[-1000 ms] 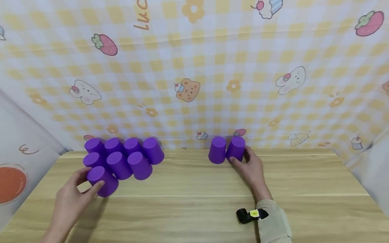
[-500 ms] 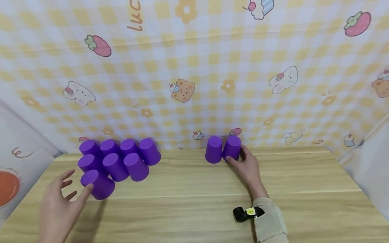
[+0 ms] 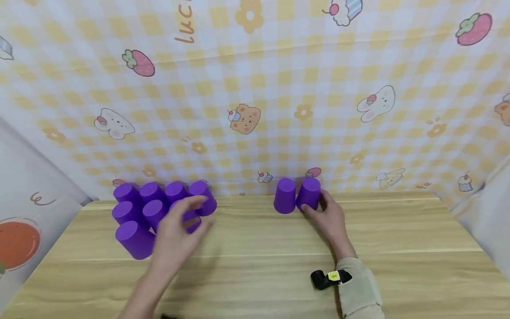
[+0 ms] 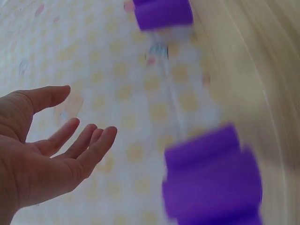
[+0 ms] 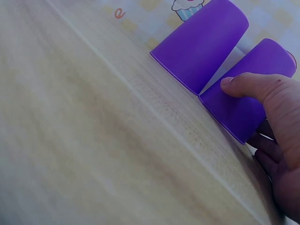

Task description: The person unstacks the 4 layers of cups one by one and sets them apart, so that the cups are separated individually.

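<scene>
Purple cups stand upside down on the wooden table (image 3: 255,274). A group sits at the left: several in the back row, three in the middle row, and a single front cup (image 3: 134,239). In front of the group's right side my left hand (image 3: 175,239) hovers, blurred and partly hiding the cups behind it. Its fingers are loosely bent with nothing between them, as the left wrist view also shows. Farther right, my right hand (image 3: 330,221) grips a purple cup (image 3: 309,192), thumb in front. That cup's base touches a neighbouring cup (image 3: 284,197).
A yellow-checked cloth (image 3: 255,150) with cartoon prints hangs directly behind the cups, along the table's back edge. A black wrist device (image 3: 330,278) is strapped on the right sleeve (image 3: 360,288). Bare tabletop separates the left group from the pair.
My left hand has let go of the front cup of the left group and moved to the right, across the group. My right hand keeps its grip on the cup.
</scene>
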{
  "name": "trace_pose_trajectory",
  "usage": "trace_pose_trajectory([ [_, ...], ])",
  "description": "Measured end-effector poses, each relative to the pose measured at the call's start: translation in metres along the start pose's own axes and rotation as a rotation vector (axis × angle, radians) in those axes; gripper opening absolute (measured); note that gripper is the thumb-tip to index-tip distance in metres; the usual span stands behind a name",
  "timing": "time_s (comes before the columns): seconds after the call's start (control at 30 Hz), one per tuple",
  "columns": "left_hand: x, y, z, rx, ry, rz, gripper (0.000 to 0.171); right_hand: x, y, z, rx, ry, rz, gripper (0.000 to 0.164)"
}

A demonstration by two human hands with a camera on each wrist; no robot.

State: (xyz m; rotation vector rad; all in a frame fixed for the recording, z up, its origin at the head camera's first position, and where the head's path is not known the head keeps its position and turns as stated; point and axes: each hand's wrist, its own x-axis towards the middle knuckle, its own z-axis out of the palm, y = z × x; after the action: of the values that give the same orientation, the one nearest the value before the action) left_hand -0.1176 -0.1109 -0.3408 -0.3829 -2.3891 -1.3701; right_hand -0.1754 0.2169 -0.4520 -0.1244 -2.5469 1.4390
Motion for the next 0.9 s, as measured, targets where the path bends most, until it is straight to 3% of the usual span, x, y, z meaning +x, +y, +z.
trace_pose_trajectory([
  [0.1,0.014,0.003,0.031,-0.075,-0.133,-0.081,0.041,0.0,-0.001,0.0,-0.004,0.002,0.002,0.069],
  [0.2,0.026,0.006,0.06,-0.138,-0.213,-0.118,0.043,0.001,-0.002,0.0,-0.002,0.003,-0.001,0.068],
  [0.5,0.057,0.0,0.13,-0.216,-0.279,-0.095,0.052,0.001,-0.003,0.0,-0.018,-0.003,0.009,0.07],
  [0.67,0.065,-0.005,0.155,-0.169,-0.27,-0.068,0.055,0.001,-0.003,-0.001,-0.022,0.006,0.009,0.069],
  [0.8,0.067,-0.01,0.164,-0.177,-0.251,-0.058,0.052,0.001,-0.003,0.0,-0.019,0.008,0.007,0.069],
  [0.9,0.068,-0.012,0.168,-0.214,-0.269,-0.086,0.05,0.0,-0.002,0.001,-0.016,0.009,0.008,0.069],
])
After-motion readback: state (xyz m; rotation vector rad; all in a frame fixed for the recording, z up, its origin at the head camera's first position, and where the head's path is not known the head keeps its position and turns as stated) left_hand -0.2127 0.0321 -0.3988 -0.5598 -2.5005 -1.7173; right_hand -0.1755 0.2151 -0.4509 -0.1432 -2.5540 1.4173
